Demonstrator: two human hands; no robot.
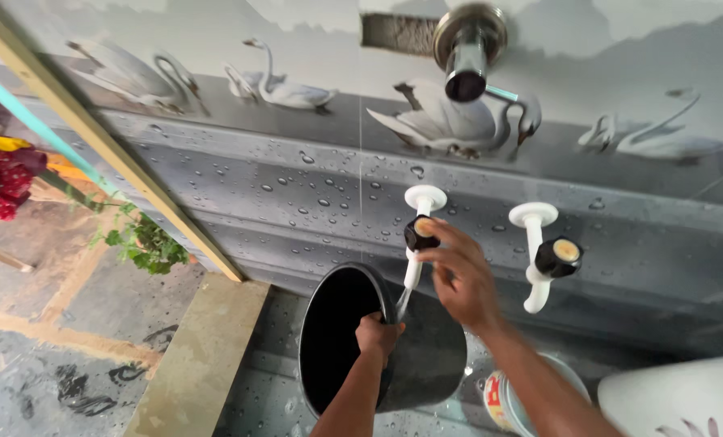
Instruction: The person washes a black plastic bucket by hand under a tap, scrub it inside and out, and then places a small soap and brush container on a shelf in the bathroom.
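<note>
Black bucket: tilted, mouth toward the camera, directly below the left white tap. Left hand: clenched over the bucket's rim. Right hand: fingers pinched on that tap's black knob. Thin water stream from the tap's spout into the bucket. Second white tap: right of the first, untouched. Bucket's base cut off; colourful container partly hidden behind the right forearm.

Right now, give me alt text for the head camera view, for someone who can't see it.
A left hand holds a black bucket by its rim under a white wall tap while the right hand grips the tap's black knob. A second tap sits beside it on swan-patterned tiles.
</note>
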